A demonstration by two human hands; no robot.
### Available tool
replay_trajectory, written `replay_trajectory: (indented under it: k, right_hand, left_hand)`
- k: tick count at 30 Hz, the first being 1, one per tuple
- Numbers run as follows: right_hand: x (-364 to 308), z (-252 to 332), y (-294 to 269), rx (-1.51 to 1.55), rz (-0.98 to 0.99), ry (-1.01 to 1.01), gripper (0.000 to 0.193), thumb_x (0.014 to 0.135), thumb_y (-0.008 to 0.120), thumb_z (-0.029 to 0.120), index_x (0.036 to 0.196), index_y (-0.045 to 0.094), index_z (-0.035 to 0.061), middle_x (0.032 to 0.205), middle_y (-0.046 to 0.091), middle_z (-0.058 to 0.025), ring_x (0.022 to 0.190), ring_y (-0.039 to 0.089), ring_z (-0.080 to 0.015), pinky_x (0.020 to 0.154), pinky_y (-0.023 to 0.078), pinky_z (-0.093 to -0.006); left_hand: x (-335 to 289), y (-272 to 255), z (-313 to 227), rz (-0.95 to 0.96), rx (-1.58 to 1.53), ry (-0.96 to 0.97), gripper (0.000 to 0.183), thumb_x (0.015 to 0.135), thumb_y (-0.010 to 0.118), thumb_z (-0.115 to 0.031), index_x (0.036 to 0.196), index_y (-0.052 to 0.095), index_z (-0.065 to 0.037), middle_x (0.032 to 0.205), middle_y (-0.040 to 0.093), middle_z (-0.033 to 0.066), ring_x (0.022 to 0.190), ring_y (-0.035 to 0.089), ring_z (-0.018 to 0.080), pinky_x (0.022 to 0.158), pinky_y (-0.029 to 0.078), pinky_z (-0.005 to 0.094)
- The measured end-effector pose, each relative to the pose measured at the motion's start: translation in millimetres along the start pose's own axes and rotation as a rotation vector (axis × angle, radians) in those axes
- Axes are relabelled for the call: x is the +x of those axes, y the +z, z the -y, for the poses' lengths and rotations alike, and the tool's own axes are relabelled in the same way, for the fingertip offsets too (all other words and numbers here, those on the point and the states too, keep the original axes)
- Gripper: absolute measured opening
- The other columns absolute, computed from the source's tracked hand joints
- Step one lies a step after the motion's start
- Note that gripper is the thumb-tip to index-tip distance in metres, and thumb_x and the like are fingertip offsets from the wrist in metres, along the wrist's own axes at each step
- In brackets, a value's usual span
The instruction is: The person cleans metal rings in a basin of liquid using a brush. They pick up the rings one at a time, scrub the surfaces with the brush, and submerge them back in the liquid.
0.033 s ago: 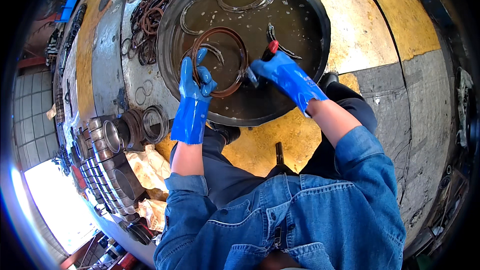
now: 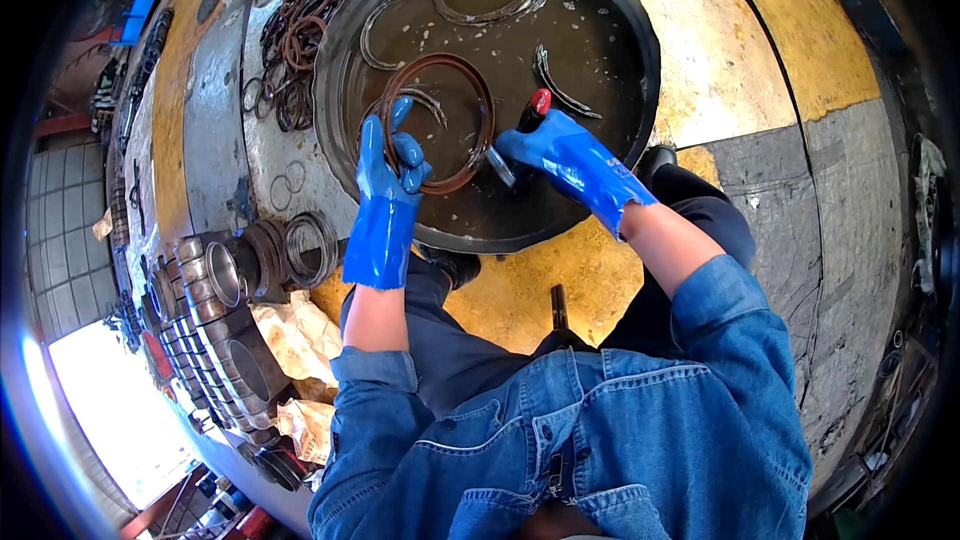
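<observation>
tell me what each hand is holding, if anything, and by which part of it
The left hand holds a brown ring by the lower-left part of its rim. The right hand grips a red-tipped tool by its handle.

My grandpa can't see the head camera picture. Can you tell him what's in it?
A blue-gloved left hand holds a brown ring over a round black tub of murky liquid, and the blue-gloved right hand grips a red-ended tool near the ring. More rings lie in the tub, and a heap of rings sits left of it.
</observation>
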State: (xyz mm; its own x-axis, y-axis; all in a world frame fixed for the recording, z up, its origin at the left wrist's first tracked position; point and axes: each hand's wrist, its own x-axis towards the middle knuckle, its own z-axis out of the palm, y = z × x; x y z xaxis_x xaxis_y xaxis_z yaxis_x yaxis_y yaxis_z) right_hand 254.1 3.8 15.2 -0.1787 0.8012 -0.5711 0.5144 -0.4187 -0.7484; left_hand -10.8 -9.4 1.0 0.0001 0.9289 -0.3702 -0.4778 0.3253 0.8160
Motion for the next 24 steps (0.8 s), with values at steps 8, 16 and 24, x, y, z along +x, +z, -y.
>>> replay_trajectory:
  k: [8,16,24]
  right_hand:
    - [36.1,-21.9,-5.5,0.116,-0.030,-0.047,0.045,0.085,0.072,0.048,0.097,0.077,0.0052,0.088,0.076,-0.0128,0.081,0.070,-0.0232,0.083,0.053,-0.0368]
    - [27.5,-9.6,-21.5,0.186,0.127,-0.229,0.047,0.091,0.075,0.049,0.111,0.077,0.0063,0.098,0.077,-0.0091,0.089,0.069,-0.0171,0.088,0.053,-0.0329]
    - [26.3,-3.0,-35.8,-0.478,-0.097,-0.606,0.030,0.088,0.073,0.040,0.100,0.076,0.0125,0.096,0.074,-0.0163,0.092,0.072,-0.0348,0.080,0.057,-0.0454]
  left_hand:
    - [21.3,-30.2,-11.4,0.584,-0.391,0.176,0.058,0.109,0.048,-0.047,0.150,0.051,-0.007,0.077,0.067,0.0019,0.041,0.038,0.0130,0.045,0.033,0.0304]
    - [3.6,-9.0,-18.1,0.097,-0.027,0.104,0.050,0.106,0.060,-0.032,0.146,0.053,-0.004,0.100,0.075,0.0084,0.077,0.069,0.0189,0.065,0.053,0.0299]
    - [-7.4,8.5,-22.8,0.142,0.804,0.386,0.041,0.091,0.077,-0.007,0.130,0.065,-0.002,0.109,0.074,0.0108,0.095,0.070,0.0148,0.089,0.057,0.0304]
